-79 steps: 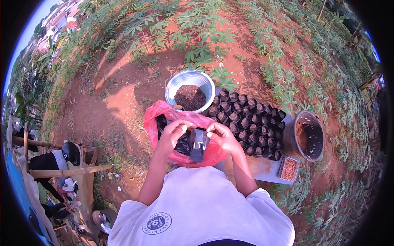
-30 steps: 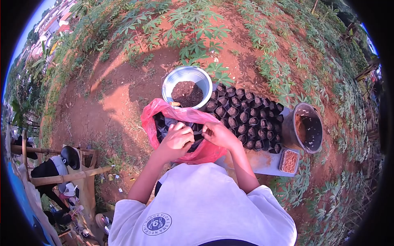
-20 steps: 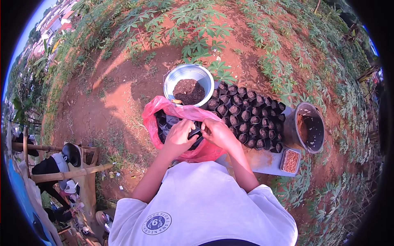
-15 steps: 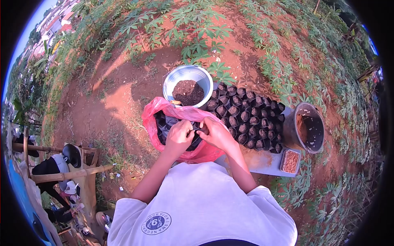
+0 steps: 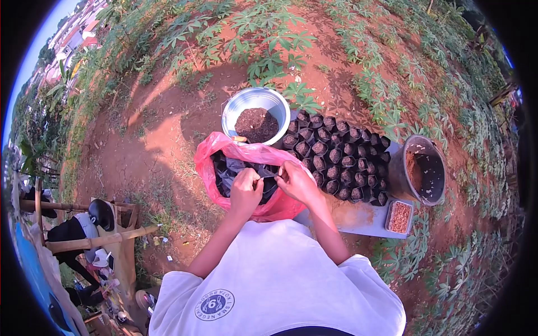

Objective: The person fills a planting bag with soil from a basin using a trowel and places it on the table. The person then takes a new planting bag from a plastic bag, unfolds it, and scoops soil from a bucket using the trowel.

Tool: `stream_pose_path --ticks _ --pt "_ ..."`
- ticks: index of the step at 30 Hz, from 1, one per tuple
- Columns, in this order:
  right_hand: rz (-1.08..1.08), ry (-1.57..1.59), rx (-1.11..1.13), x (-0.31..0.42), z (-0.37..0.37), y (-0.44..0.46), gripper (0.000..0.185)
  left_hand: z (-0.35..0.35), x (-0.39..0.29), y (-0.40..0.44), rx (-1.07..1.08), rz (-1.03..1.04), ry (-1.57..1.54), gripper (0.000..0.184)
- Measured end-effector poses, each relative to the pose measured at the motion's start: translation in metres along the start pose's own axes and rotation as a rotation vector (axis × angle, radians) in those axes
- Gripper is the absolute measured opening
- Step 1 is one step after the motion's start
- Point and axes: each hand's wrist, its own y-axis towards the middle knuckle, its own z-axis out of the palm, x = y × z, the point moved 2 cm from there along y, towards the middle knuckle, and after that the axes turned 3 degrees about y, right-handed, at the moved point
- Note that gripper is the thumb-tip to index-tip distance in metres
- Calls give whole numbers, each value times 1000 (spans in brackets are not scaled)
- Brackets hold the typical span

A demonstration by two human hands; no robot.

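Over the mouth of a pink plastic bag (image 5: 204,162), my left hand (image 5: 246,189) and my right hand (image 5: 295,181) are close together. A small black plastic planting bag (image 5: 270,182) stretches between them, its edges pinched in the fingertips of each hand. Loose black planting bags (image 5: 227,172) fill the inside of the pink bag. My hands partly cover the held bag, so its full shape is hidden.
Beyond the pink bag stands a metal basin (image 5: 229,119) of dark soil (image 5: 256,124). To the right, rows of soil-filled black planting bags (image 5: 335,157) stand on a grey sheet (image 5: 358,224), beside a dark bucket (image 5: 399,173) and a container of reddish-brown grains (image 5: 399,217). Bamboo poles (image 5: 101,239) are at left.
My hands have moved slightly apart, and more of the black planting bag shows between them. The view has shifted a little.
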Motion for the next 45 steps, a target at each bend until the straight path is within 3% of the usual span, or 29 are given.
stream_pose_path --ticks 5,12,24,30,36,38,45 --pt "83 35 -41 0 13 3 27 8 0 -1 -85 -58 -38 25" --pt "15 55 -113 -19 19 3 17 11 17 -9 -25 -110 75 22" --pt "-202 -62 -65 -29 23 10 9 6 24 -4 157 72 303 11" --pt "-75 -26 -53 -26 22 11 18 4 22 2 105 52 303 11" --pt "248 164 -231 -51 62 12 27 18 27 -7 -6 -49 211 14" --pt "391 495 -214 -53 76 11 32 20 26 -7 -70 -64 179 14" --pt "361 262 -304 -71 86 11 24 17 40 -15 -47 -133 111 14"
